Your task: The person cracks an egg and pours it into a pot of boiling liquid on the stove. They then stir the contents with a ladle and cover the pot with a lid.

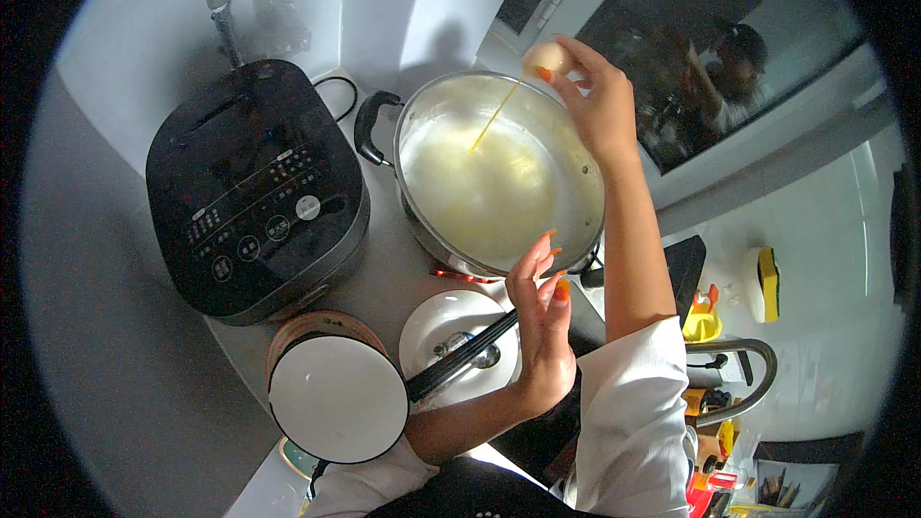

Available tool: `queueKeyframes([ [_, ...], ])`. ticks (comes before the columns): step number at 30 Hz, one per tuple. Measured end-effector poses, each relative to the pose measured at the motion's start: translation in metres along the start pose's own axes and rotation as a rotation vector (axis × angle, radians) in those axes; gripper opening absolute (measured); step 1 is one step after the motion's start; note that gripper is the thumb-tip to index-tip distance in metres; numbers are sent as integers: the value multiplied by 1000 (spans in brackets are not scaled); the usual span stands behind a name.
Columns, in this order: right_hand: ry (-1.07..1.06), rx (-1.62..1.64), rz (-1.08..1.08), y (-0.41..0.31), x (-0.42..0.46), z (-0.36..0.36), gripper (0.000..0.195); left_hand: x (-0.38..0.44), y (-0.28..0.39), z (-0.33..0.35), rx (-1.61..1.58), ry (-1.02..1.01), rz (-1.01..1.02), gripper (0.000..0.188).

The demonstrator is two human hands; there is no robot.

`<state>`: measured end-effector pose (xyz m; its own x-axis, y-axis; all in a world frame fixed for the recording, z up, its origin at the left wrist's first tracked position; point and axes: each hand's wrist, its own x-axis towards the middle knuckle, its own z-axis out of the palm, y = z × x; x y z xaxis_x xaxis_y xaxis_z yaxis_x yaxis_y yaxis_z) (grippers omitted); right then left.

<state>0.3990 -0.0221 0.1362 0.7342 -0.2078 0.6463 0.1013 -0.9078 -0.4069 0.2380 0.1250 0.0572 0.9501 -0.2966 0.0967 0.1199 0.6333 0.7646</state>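
My right hand [601,104] holds an egg [547,60] above the far right rim of a wide stainless steel pot [579,151]. A thin yellow stream [498,112] runs from the egg down into the pale, cloudy liquid [482,201]. Near the pot's front rim, my left hand [543,338] is raised with its fingers apart and nothing in them. It partly covers the end of a black pan handle [464,358], which joins a pan with a white interior [338,399]. Beneath that handle lies a white plate [424,324] with a metal spoon [486,356].
A black rice cooker [252,194] stands left of the pot. Red lights [460,275] glow at the pot's base. A curved metal faucet [763,374], a yellow sponge [768,284] and assorted kitchen items are at the right. A window [719,50] with reflections borders the back right.
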Motion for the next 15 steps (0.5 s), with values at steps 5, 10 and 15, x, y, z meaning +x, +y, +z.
queueKeyframes([
  [5,-57,-42,24,-3,-4,-22,45,-1,-1,1,-6,-1,19,61],
  [10,43,12,-38,-4,-12,-45,45,-2,0,3,-14,-13,-8,60],
  [15,129,22,-15,-7,-24,-43,43,-3,-1,4,-11,-15,9,59],
])
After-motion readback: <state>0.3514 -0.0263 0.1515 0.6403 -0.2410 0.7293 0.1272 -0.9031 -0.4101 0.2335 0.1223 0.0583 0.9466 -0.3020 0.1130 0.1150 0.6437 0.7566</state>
